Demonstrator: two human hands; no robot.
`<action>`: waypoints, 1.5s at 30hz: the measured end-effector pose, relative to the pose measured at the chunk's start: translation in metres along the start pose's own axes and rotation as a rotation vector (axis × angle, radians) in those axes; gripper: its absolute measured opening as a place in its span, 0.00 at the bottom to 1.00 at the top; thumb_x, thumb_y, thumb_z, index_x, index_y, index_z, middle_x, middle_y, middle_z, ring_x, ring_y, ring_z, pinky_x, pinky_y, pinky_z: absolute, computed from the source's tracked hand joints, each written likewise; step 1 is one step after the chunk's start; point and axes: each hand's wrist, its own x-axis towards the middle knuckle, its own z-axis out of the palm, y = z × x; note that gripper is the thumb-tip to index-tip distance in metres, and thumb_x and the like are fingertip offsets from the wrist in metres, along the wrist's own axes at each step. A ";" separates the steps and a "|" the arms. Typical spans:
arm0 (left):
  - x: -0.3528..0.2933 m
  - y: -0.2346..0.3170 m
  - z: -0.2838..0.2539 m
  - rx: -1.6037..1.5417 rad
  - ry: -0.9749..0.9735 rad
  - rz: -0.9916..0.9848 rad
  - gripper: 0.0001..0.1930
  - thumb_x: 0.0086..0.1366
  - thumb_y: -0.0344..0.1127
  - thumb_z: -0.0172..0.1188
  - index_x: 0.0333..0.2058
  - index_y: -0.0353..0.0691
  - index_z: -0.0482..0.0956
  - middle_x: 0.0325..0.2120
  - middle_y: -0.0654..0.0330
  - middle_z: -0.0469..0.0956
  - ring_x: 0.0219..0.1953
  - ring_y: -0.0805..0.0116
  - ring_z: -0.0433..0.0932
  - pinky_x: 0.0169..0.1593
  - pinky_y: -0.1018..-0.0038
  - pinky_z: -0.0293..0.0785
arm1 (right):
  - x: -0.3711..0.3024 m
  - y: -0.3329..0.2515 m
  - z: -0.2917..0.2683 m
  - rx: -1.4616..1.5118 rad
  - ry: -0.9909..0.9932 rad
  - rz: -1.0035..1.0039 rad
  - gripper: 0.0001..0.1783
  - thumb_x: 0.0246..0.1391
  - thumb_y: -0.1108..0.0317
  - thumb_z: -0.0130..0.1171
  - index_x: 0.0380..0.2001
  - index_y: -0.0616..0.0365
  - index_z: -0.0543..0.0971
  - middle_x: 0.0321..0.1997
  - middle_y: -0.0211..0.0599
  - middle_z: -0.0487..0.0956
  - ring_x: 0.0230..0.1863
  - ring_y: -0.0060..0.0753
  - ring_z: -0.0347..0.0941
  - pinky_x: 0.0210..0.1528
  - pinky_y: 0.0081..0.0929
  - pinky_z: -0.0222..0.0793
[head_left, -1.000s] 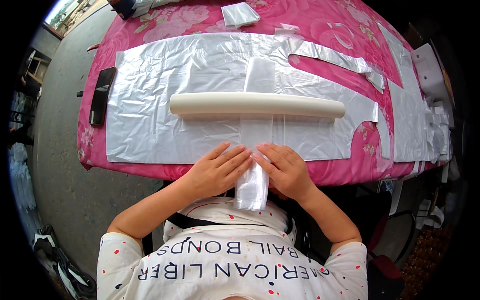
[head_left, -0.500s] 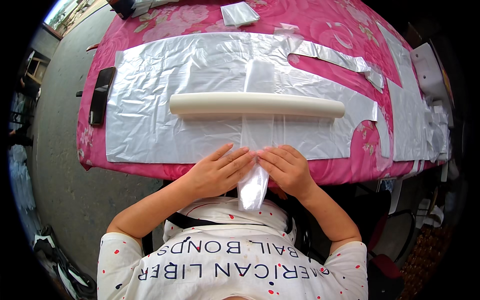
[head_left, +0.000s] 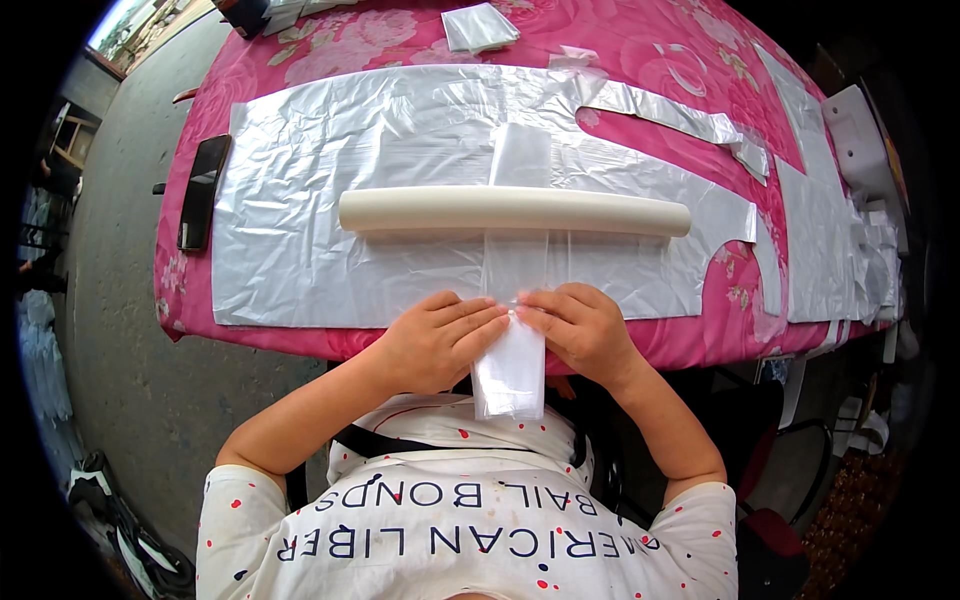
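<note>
A folded strip of clear plastic film (head_left: 512, 375) hangs over the table's near edge toward my lap. It runs from under a long white tube (head_left: 515, 210), which lies crosswise on it. My left hand (head_left: 440, 340) has its fingers pressed together on the left side of the strip, at the edge. From the other side my right hand (head_left: 580, 330) pinches the strip, its fingertips almost touching those of the left. My thumbs are partly hidden. Beneath the tube a large shiny plastic bag (head_left: 310, 280), cut with handle-like openings at its right end, lies flat.
A pink flowered cloth (head_left: 360, 345) covers the table. At the left edge is a black phone (head_left: 204, 195). A folded plastic packet (head_left: 480, 27) lies at the back, with more plastic sheeting (head_left: 820, 250) to the right. A white plastic piece (head_left: 862, 150) stands at the far right.
The hanging end of the strip has spread wider and flatter. My fingers have curled in more on it, and the right hand has shifted slightly. The tube is nearly unmoved.
</note>
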 end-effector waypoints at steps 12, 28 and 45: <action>0.047 -0.025 -0.013 -0.506 0.246 -0.655 0.18 0.62 0.37 0.51 0.47 0.30 0.67 0.34 0.49 0.74 0.35 0.56 0.74 0.37 0.67 0.70 | 0.044 0.007 -0.013 0.675 -0.227 1.094 0.16 0.53 0.63 0.55 0.24 0.69 0.77 0.14 0.33 0.73 0.16 0.22 0.72 0.19 0.20 0.63; 0.037 0.004 0.016 0.095 -0.157 -0.369 0.39 0.57 0.47 0.53 0.59 0.26 0.50 0.62 0.42 0.47 0.66 0.51 0.44 0.65 0.60 0.39 | 0.053 0.025 -0.013 0.879 -0.339 1.290 0.15 0.55 0.61 0.54 0.21 0.60 0.75 0.16 0.28 0.73 0.13 0.16 0.69 0.12 0.12 0.56; 0.056 -0.013 0.007 0.265 -0.084 -0.271 0.32 0.45 0.35 0.56 0.50 0.22 0.64 0.51 0.42 0.67 0.54 0.53 0.66 0.55 0.65 0.62 | 0.029 0.016 -0.007 -0.154 -0.046 0.087 0.29 0.37 0.74 0.61 0.49 0.59 0.71 0.53 0.42 0.70 0.55 0.43 0.65 0.57 0.38 0.60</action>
